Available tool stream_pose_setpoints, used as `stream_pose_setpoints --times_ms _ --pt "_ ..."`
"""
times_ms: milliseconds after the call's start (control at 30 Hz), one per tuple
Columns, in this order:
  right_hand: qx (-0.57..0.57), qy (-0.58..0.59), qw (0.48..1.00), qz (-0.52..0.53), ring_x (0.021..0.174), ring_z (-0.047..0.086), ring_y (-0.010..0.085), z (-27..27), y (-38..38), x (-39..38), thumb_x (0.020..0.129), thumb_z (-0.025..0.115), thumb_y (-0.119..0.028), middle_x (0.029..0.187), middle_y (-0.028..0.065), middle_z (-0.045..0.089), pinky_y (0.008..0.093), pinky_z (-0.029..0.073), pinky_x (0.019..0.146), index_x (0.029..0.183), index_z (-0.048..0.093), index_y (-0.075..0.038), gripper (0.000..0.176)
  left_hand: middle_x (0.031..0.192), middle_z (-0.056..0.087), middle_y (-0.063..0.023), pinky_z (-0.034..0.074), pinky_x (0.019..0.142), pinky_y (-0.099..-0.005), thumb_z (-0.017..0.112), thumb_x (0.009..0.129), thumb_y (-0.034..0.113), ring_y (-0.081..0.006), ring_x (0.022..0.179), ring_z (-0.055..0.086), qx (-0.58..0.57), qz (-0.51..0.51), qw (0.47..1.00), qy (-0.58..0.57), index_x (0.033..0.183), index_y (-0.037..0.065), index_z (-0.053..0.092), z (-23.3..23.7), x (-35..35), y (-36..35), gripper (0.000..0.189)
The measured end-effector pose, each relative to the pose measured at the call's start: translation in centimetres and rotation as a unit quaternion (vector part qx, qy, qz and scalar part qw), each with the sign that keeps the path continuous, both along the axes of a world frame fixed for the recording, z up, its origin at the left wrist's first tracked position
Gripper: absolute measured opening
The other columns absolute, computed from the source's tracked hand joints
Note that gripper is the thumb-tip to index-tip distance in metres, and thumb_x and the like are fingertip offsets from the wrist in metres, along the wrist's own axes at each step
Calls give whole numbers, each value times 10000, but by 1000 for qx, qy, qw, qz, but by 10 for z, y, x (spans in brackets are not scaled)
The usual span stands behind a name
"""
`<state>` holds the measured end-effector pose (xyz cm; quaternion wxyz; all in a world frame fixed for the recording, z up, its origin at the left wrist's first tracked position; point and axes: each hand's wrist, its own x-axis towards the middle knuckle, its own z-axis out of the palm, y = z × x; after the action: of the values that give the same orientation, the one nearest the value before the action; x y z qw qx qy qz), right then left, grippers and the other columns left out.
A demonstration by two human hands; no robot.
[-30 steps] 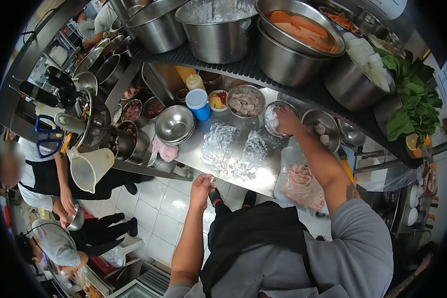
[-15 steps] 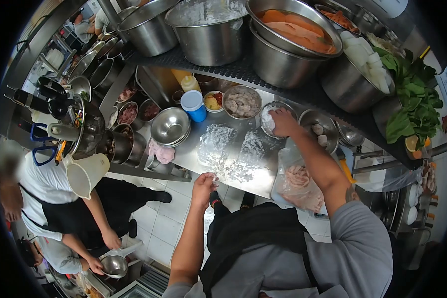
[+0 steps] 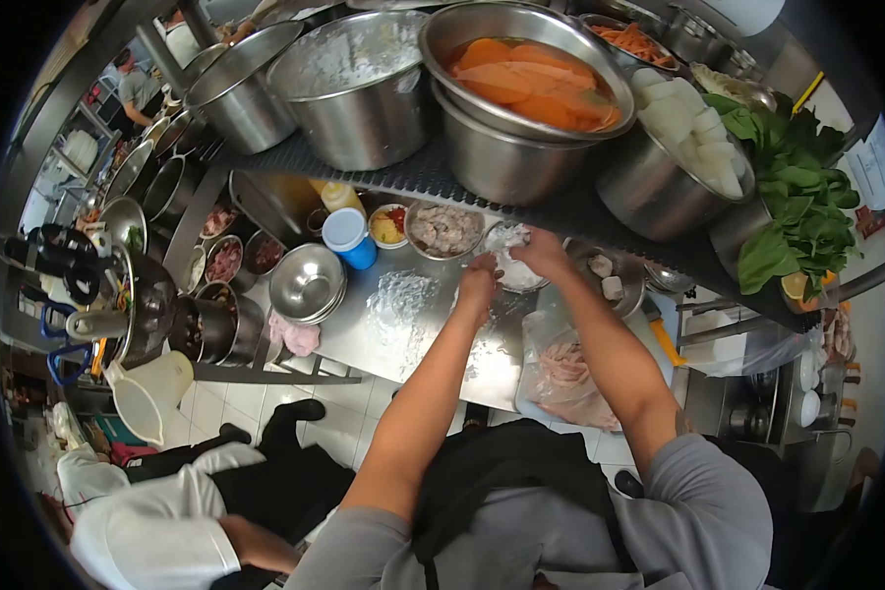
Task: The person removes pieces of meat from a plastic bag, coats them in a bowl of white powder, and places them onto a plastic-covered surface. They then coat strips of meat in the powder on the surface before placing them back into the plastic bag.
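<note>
My left hand (image 3: 477, 287) is closed, fingers bunched at the left rim of a steel bowl of white powder (image 3: 517, 274). What its fingers hold is hidden. From the right, my right hand (image 3: 543, 253) reaches into the same bowl, its fingers curled down at the powder. To the left stands a steel bowl of pale, chunky raw meat (image 3: 444, 228). A bowl with a few pale pieces (image 3: 612, 286) is at the right. White powder (image 3: 403, 303) lies smeared over the steel counter (image 3: 359, 346) before me.
Overhead, a black shelf (image 3: 383, 182) carries large steel pots, orange slices in liquid (image 3: 521, 79) and leafy greens (image 3: 801, 197). Stacked bowls (image 3: 307, 281) and a blue-and-white tub (image 3: 350, 239) stand left. A bag of raw meat (image 3: 565, 369) lies right. A co-worker (image 3: 167, 511) is at lower left.
My left hand has moved up and right, from over the counter's front edge to the powder bowl. My right hand stays at that bowl, fingers more curled. The co-worker has shifted lower; the view has tilted.
</note>
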<state>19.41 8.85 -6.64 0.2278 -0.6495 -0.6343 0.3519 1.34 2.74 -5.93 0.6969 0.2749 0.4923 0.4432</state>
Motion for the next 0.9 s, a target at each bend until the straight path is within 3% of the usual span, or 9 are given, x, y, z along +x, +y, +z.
stream_pose_setpoints --times_ms 67,233,267,367,433,567,667,767,900 --pt "6 -44 999 -8 1066 643 375 25 -15 -5 689 759 -256 1177 248 648 377 493 915 1327 535 5 725 1023 640 -50 524 733 -292 470 1015 162 -159 797 633 -51 -36 988 -141 1303 41 539 -2 10 17 320" --pt "-12 -134 990 41 1039 643 389 84 -44 -4 706 742 -263 1159 259 644 406 495 900 1309 531 14 696 952 635 -19 545 728 -292 491 1013 143 -132 775 608 -29 -59 978 -196 1176 64 571 -16 11 34 197" --pt "-46 -83 995 38 1043 645 398 103 -52 -2 720 738 -268 1167 261 645 416 497 899 1309 536 1 678 966 645 -23 546 750 -309 480 1018 142 -137 811 622 -24 -54 982 -177 1170 75 573 -18 11 36 190" --pt "-89 -130 987 32 1058 645 402 102 -54 -2 751 733 -265 1169 249 657 419 496 903 1305 552 -17 633 948 650 -15 539 726 -296 515 1006 116 -131 789 619 -1 -32 995 -96 1149 96 575 9 21 30 156" --pt "2 -122 992 43 1064 645 402 87 -59 -1 771 730 -271 1164 243 663 421 497 905 1293 568 -31 597 932 645 -9 535 704 -286 525 1005 116 -129 773 615 19 -13 999 -45 1152 99 574 19 30 27 156" --pt "43 -83 996 14 1082 633 405 61 -54 6 799 728 -261 1143 236 671 429 491 923 1283 583 -44 550 1002 680 -46 569 742 -318 518 1008 119 -162 826 662 24 -10 983 -179 1143 81 583 17 32 23 155" --pt "101 71 992 10 1080 633 411 56 -58 11 828 697 -335 1134 268 660 440 498 923 1270 591 -24 551 1059 695 -75 585 802 -347 493 1018 132 -194 891 688 1 -23 959 -283 1138 71 591 7 25 25 167" --pt "64 -99 991 67 1077 637 410 94 -68 6 825 708 -344 1143 263 660 434 498 924 1260 597 -23 552 1088 697 -90 587 852 -387 452 1037 166 -214 937 694 14 -35 965 -261 1148 62 593 -18 27 31 208" --pt "88 -106 989 59 1077 643 401 78 -60 12 817 717 -339 1148 263 659 426 501 920 1264 592 -18 564 1097 691 -108 581 867 -421 434 1038 158 -220 955 689 5 -43 944 -327 1167 56 579 -4 26 23 220"
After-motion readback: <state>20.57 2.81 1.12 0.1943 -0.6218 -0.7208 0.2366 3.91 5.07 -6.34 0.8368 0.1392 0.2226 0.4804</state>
